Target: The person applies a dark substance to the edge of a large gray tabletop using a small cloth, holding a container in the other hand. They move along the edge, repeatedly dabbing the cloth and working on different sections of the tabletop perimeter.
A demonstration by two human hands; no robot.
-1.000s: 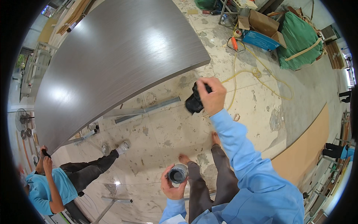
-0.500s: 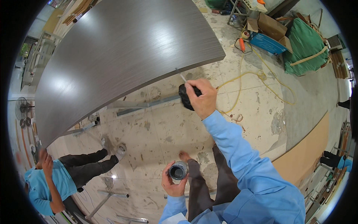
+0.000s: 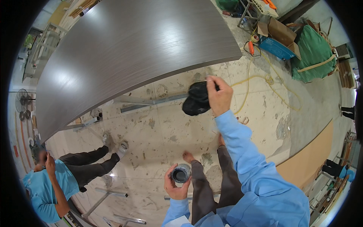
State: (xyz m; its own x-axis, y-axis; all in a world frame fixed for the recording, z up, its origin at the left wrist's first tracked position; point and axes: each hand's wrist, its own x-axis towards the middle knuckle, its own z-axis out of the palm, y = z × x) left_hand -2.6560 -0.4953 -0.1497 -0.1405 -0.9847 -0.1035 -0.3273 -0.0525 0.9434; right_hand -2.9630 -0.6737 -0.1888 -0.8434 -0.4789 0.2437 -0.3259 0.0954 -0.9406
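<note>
My left hand (image 3: pixel 174 186) is wrapped round a small open jar (image 3: pixel 180 174) with dark stuff inside, held low in front of my legs. In my closed right hand (image 3: pixel 221 95) is a black cloth (image 3: pixel 197 99) that hangs down to the left of the fingers. The thin pale stick seen earlier in this hand cannot be made out now. This hand is just off the near edge of a large grey wood-grain panel (image 3: pixel 124 49), not touching it. The panel's smooth top reflects bright light.
A metal stand bar (image 3: pixel 155 103) shows beneath the panel. Yellow cord (image 3: pixel 247 78) lies on the stained floor, near a blue carton (image 3: pixel 278 47) and a green covered bundle (image 3: pixel 312 53). A co-worker (image 3: pixel 62 178) stands at the left. A brown sheet (image 3: pixel 310 153) is at the right.
My right hand has drawn away from the panel edge, a little to the right. The thin stick has gone from sight and more of the black cloth shows. My left hand stays put.
</note>
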